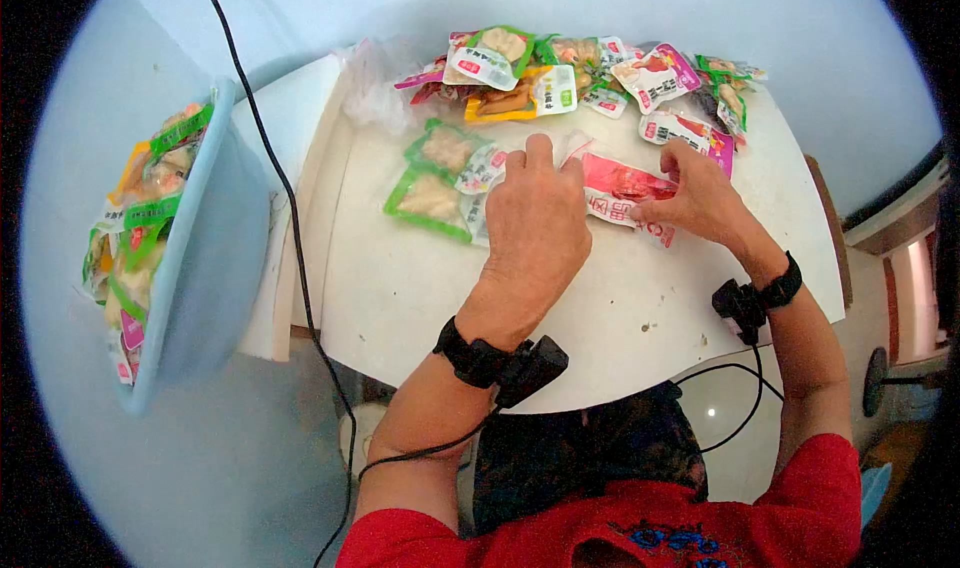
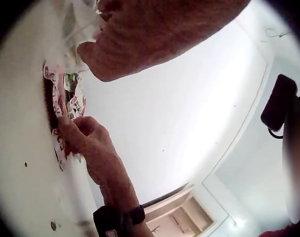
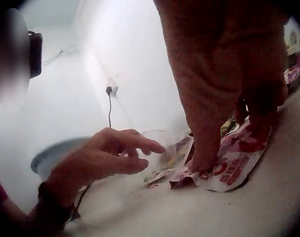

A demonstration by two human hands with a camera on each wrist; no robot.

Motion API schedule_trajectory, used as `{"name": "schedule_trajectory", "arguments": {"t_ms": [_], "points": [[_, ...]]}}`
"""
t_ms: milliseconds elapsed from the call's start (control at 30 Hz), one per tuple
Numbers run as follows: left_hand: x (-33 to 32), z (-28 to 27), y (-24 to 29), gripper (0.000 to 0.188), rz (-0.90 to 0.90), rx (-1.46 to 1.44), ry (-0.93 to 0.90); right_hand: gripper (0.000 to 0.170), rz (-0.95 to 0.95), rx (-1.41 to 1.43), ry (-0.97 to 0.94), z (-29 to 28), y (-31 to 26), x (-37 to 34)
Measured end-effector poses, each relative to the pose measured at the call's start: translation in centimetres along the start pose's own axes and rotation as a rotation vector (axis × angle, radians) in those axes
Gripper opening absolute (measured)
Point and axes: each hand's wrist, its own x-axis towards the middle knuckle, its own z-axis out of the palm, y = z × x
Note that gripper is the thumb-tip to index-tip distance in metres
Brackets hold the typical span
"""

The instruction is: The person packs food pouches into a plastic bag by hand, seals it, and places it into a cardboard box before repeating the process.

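My left hand (image 1: 538, 218) is over the table beside two green-edged packets (image 1: 430, 203) that look hazy, as if under clear plastic. In the right wrist view, the left hand (image 3: 103, 153) has its thumb and fingers apart, with clear film (image 3: 182, 148) near the tips. My right hand (image 1: 705, 198) grips a red and white packet (image 1: 620, 180), thumb on the near side and fingers on the far side. The left wrist view shows the right hand (image 2: 98, 150) at the packet's edge and the left hand (image 2: 155, 37) above.
Several colourful packets (image 1: 510, 93) lie piled along the back of the white table (image 1: 480, 338), with a crumpled clear bag (image 1: 378, 83) at their left. A blue basin (image 1: 215, 238) full of packets stands at the left. A black cable (image 1: 290, 198) runs down past the table's left side.
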Motion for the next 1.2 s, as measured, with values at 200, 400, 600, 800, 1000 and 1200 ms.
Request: {"name": "schedule_trajectory", "arguments": {"t_ms": [200,400,600,800,1000,1200], "points": [[-0.1,0.0,0.2,0.044,-0.076,-0.081,-0.060,0.040,-0.011,0.623,0.107,0.9,2.2,-1.6],[-0.1,0.0,0.3,0.048,-0.062,-0.142,0.011,0.022,0.174,1.125,0.037,0.6,3.4,-3.5],[0.0,-0.3,0.6,0.047,-0.070,-0.167,0.034,0.022,0.213,1.311,0.085,-0.3,1.1,-5.4],[0.0,0.2,0.6,0.044,-0.050,-0.187,0.114,0.023,0.139,1.369,-0.045,0.7,-0.8,-4.0],[0.2,0.2,0.5,0.041,-0.028,-0.191,0.253,0.028,0.179,1.525,-0.170,1.7,-2.9,-2.2],[0.1,0.3,0.7,0.038,0.054,-0.181,0.283,0.030,0.096,1.543,-0.273,2.7,-3.8,-0.7]]}}
